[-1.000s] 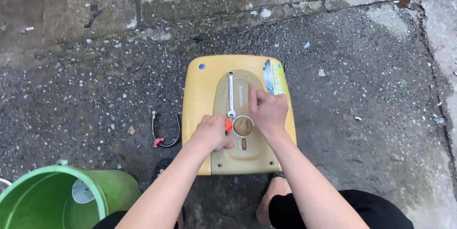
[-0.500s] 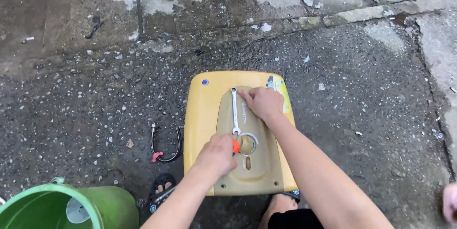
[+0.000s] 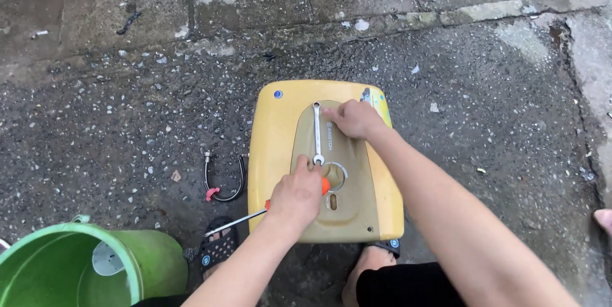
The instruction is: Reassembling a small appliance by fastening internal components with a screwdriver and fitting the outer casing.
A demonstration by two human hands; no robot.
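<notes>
Reaching forward with the arm nearly straight, the right hand (image 3: 357, 119) rests knuckles-up on the upper part of a yellow appliance casing (image 3: 271, 154) that lies flat on the wet ground (image 3: 127, 90); its fingers are curled together, the fingertips touching the top end of a silver wrench (image 3: 317, 133) without clamping it. The wrench lies lengthwise on the casing's darker beige panel (image 3: 350, 186), its lower end just above the left hand (image 3: 297, 193). That hand, forearm bent in from below, is closed around the orange handle (image 3: 325, 186) of a screwdriver (image 3: 239, 219), whose metal shaft sticks out behind the wrist, beside a round opening (image 3: 336, 175) in the panel. A small blue round sticker (image 3: 278, 94) sits at the casing's far left corner, beyond both hands. Left of the left hand lies a short curved hose (image 3: 224, 182), and near the elbow stands a green bucket (image 3: 150, 256).
</notes>
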